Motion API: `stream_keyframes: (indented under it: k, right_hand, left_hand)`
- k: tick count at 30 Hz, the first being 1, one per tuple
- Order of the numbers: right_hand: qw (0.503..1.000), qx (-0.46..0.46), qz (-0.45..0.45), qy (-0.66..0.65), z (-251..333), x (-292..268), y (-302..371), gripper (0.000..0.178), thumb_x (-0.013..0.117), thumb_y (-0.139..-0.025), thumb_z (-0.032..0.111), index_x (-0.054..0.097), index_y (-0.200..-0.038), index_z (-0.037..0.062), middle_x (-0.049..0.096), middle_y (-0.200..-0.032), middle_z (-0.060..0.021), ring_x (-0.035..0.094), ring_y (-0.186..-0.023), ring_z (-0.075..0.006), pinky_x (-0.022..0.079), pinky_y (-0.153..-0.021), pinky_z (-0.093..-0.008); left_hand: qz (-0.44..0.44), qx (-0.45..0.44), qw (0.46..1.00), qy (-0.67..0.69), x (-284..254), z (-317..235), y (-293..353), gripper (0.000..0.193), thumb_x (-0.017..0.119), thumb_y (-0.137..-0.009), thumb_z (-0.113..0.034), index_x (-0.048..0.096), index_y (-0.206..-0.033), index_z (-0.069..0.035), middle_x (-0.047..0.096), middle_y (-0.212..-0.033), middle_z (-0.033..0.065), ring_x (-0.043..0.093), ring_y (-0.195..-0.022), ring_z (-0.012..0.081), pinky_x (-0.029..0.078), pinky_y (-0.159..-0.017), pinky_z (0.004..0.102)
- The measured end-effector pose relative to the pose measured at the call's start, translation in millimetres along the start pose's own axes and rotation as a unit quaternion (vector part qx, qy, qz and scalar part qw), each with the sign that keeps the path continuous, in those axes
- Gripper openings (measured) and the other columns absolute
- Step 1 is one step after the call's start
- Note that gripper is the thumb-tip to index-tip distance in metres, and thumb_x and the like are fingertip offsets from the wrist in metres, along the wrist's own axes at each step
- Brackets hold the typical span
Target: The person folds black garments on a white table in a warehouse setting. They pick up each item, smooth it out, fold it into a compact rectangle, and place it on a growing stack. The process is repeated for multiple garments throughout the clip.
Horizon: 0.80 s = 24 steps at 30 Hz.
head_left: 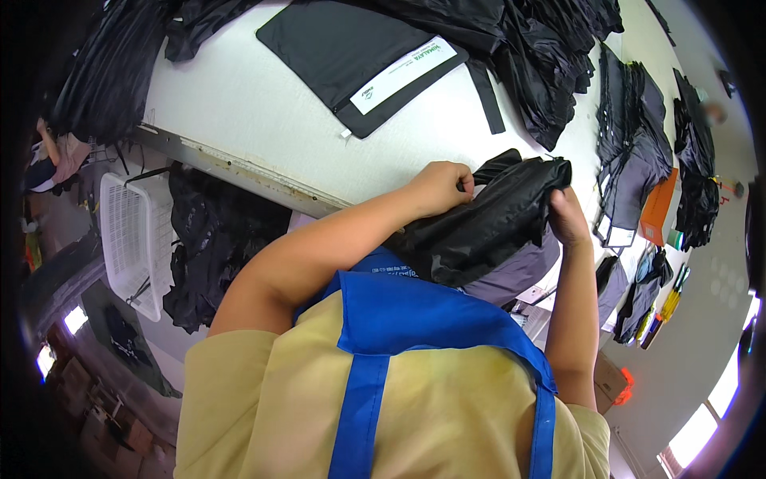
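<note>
A crumpled piece of thin, shiny black fabric [503, 219] with a greyish part hanging below it lies across the near edge of the table, in front of my chest. My left hand [444, 188] is closed on its upper left part, with the fingers curled in. At its right end my right hand [568, 215] pinches the edge between thumb and fingers. Farther off on the white table [263, 136] lies a flat black fabric pouch [351, 60] with a white printed strip. What the folds contain is hidden.
Heaps of black fabric [542, 72] cover the far side of the table, with another stack [108, 76] at the far left. Left of me stands a white plastic basket [136, 247] beside hanging black fabric. An orange box [659, 206] and more fabric pieces lie to the right.
</note>
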State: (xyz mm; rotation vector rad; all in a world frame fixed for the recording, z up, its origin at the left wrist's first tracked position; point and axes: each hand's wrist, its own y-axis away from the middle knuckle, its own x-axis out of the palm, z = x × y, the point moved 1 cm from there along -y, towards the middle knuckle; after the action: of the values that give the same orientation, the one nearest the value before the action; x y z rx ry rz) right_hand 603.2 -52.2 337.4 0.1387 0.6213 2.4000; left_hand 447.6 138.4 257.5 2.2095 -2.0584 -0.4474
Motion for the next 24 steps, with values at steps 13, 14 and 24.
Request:
stream_keyframes:
  k: [13, 14, 24]
  right_hand:
    - [0.926, -0.117, -0.040, 0.357, 26, 48, -15, 0.029, 0.069, -0.080, 0.014, 0.060, -0.106, 0.0027, 0.066, -0.085, -0.0143, 0.063, -0.079, -0.0220, 0.050, -0.073, -0.0316]
    - [0.905, -0.119, -0.037, 0.407, 30, 57, -15, 0.028, 0.068, -0.080, 0.014, 0.061, -0.105, 0.0040, 0.065, -0.085, -0.0175, 0.065, -0.079, -0.0281, 0.050, -0.073, -0.0342]
    - [0.689, -0.237, -0.017, 0.684, 12, 89, -25, 0.014, 0.063, -0.075, 0.011, 0.058, -0.087, 0.0087, 0.056, -0.085, -0.0077, 0.058, -0.084, -0.0259, 0.046, -0.072, -0.0384]
  left_hand:
    - [-0.123, 0.009, 0.983, -0.135, -11, -21, -8, 0.021, 0.065, -0.080, -0.019, 0.059, -0.096, -0.006, 0.064, -0.075, 0.0193, 0.063, -0.072, 0.0364, 0.048, -0.066, 0.0405]
    - [-0.133, 0.005, 0.979, -0.153, -14, -22, -9, 0.020, 0.065, -0.080, -0.018, 0.059, -0.095, -0.006, 0.064, -0.075, 0.0189, 0.062, -0.072, 0.0364, 0.048, -0.065, 0.0409]
    - [-0.194, 0.232, 0.871, -0.387, -35, -21, -18, 0.005, 0.057, -0.072, -0.010, 0.057, -0.075, -0.006, 0.064, -0.069, 0.0139, 0.064, -0.062, 0.0324, 0.051, -0.054, 0.0419]
